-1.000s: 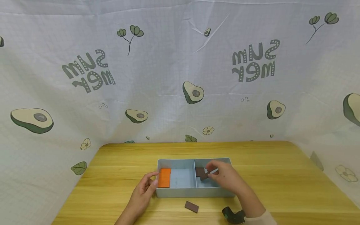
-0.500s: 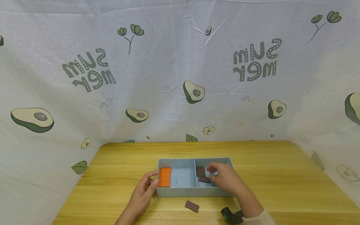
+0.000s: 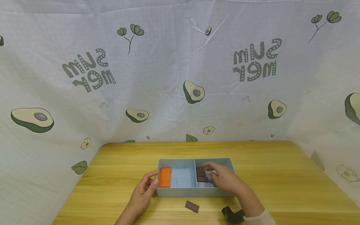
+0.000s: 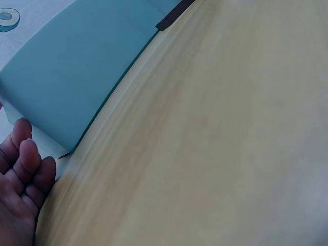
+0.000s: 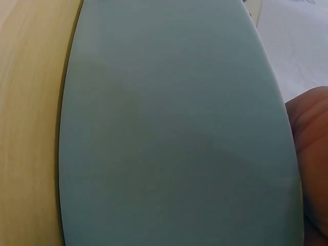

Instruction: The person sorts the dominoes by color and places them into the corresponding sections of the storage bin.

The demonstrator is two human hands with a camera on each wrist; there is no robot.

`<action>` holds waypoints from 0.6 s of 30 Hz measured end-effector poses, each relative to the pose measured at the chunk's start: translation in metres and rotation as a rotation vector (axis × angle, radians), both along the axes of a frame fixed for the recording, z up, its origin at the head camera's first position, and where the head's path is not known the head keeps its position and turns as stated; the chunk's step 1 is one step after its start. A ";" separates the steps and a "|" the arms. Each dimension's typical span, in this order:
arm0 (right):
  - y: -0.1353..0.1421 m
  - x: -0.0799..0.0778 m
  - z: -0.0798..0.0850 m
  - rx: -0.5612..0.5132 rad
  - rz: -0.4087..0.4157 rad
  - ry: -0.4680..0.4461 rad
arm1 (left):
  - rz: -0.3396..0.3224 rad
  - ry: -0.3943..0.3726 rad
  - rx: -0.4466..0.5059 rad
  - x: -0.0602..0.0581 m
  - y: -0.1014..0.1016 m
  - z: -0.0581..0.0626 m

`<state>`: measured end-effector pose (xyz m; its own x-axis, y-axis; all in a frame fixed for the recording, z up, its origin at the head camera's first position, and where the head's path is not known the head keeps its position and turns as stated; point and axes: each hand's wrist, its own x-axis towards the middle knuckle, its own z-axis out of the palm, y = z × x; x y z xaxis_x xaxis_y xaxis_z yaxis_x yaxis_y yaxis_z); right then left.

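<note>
A pale blue-grey box (image 3: 182,192) with a divider stands on the table. Orange rectangular tiles (image 3: 164,177) lie side by side against the left end of its left compartment. In the right compartment, dark brown tiles (image 3: 201,171) lie by the divider, with another brown tile (image 3: 202,179) along their near side. My right hand (image 3: 225,178) reaches over the right compartment, its thumb and fingertips by that near tile, partly covering it. My left hand (image 3: 144,190) rests its thumb and forefinger at the box's left end. Its other fingers (image 4: 28,159) lie loosely bent beside the box.
A loose brown tile (image 3: 192,206) lies on the wooden table (image 3: 126,162) in front of the box. A black curved device (image 3: 232,215) is beside my right sleeve. A white printed cloth (image 3: 168,72) hangs behind the table.
The near brown tile, earlier tilted at my right fingertips, has come down flat and slid left toward the divider. My right fingers have moved slightly left. My left hand has stayed at the box's end.
</note>
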<state>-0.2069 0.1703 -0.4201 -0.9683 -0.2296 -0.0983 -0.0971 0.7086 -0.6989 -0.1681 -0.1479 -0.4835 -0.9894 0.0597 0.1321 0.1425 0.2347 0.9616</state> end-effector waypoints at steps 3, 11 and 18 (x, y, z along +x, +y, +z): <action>0.001 0.001 0.000 -0.031 0.028 -0.004 | 0.001 0.000 -0.003 0.000 0.000 0.000; 0.006 0.002 0.002 -0.089 0.135 -0.015 | 0.002 0.006 -0.007 -0.001 0.000 -0.001; 0.006 0.002 0.002 -0.100 0.163 -0.025 | 0.004 0.002 -0.010 0.000 0.000 -0.001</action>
<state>-0.2053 0.1767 -0.4177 -0.9151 -0.3929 -0.0905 -0.1868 0.6121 -0.7684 -0.1684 -0.1481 -0.4844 -0.9894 0.0569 0.1333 0.1433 0.2452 0.9588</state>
